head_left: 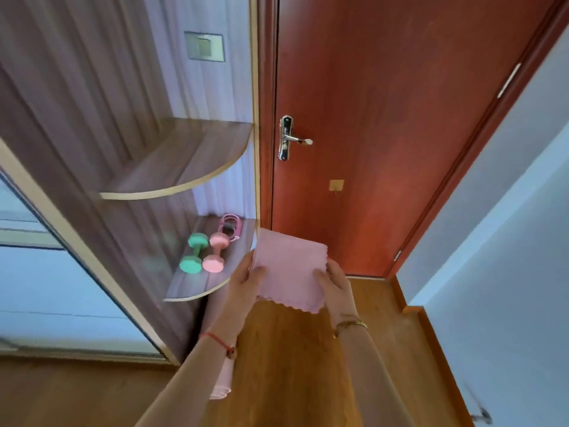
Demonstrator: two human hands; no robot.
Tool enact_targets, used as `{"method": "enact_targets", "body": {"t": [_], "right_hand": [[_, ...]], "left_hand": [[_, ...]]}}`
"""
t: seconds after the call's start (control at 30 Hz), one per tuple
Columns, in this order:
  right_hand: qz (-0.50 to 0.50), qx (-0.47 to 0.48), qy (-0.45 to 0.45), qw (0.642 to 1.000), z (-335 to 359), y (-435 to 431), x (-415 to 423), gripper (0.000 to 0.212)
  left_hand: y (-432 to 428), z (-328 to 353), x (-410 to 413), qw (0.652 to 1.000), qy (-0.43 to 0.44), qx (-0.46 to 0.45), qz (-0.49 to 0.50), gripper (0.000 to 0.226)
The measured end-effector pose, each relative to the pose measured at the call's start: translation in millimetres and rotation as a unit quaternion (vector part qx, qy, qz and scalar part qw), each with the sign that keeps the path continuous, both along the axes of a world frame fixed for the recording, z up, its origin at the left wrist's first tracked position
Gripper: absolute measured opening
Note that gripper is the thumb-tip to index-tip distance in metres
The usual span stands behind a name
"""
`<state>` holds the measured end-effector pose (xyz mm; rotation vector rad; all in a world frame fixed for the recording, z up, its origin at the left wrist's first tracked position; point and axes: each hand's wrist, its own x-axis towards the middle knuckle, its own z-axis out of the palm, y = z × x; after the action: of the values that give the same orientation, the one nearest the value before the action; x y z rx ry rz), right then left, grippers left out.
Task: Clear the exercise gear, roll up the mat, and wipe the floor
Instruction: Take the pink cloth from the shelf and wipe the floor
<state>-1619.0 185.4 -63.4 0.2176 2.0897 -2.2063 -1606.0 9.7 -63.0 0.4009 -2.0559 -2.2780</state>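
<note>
Head view: the pink cloth (291, 269) is held up in the air by 2 hands, in front of the door (385, 118) and above the wooden floor (292, 349), just beside the right end of the lower shelf (197, 291). The left hand (246, 278) pinches the cloth's left edge and the right hand (335, 282) its right edge. Each grip has the thumb on top and the fingers hidden beneath.

The cloth looks thin, light and limp, with a scalloped lower hem. It will likely sag wherever it is not supported and bunch easily. For wiping it probably handles best folded into a pad, with 1 flat palm pressing it down rather than an edge pinch.

The green dumbbell (192, 252) and pink dumbbell (215, 252) lie side by side on the lower shelf, near its curved front edge. A pink roll (220, 386), probably the mat, stands on the floor under that shelf, partly hidden by the left forearm.
</note>
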Motion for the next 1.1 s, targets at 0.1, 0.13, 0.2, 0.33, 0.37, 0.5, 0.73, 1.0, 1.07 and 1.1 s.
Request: {"method": "enact_targets", "body": {"t": [0.1, 0.13, 0.2, 0.33, 0.37, 0.5, 0.73, 1.0, 1.07, 1.1], "right_hand": [[0.054, 0.027, 0.016, 0.998, 13, -41, -50, 0.021], [0.069, 0.034, 0.023, 0.997, 18, -55, -67, 0.019], [0.098, 0.039, 0.041, 0.994, 28, -80, -103, 0.016], [0.138, 0.037, 0.047, 0.989, 56, -134, -184, 0.026], [0.145, 0.033, 0.04, 0.988, 62, -146, -205, 0.026], [0.192, 0.029, 0.026, 0.981, 84, -194, -287, 0.02], [0.27, 0.051, 0.015, 0.961, 99, -260, -392, 0.028], [0.297, 0.227, 0.104, 0.922, 82, -288, -447, 0.019], [0.306, 0.28, 0.144, 0.898, 75, -289, -455, 0.027], [0.304, 0.291, 0.152, 0.894, 72, -289, -458, 0.029]], "left_hand": [[-42, 16, -31, 0.999, 0.021, -0.027, 0.032, 0.029], [-55, 22, -41, 0.998, 0.03, -0.025, 0.042, 0.027], [-82, 36, -62, 0.997, 0.043, -0.025, 0.06, 0.024], [-135, 67, -114, 0.991, 0.08, -0.064, 0.091, 0.023], [-148, 75, -131, 0.989, 0.082, -0.071, 0.098, 0.023], [-195, 108, -204, 0.977, 0.087, -0.125, 0.152, 0.035], [-270, 112, -314, 0.945, -0.022, -0.251, 0.209, 0.071], [-305, 87, -378, 0.935, -0.081, -0.274, 0.21, 0.063], [-306, 82, -383, 0.929, -0.09, -0.286, 0.216, 0.056], [-305, 80, -383, 0.928, -0.087, -0.287, 0.223, 0.057]]}}
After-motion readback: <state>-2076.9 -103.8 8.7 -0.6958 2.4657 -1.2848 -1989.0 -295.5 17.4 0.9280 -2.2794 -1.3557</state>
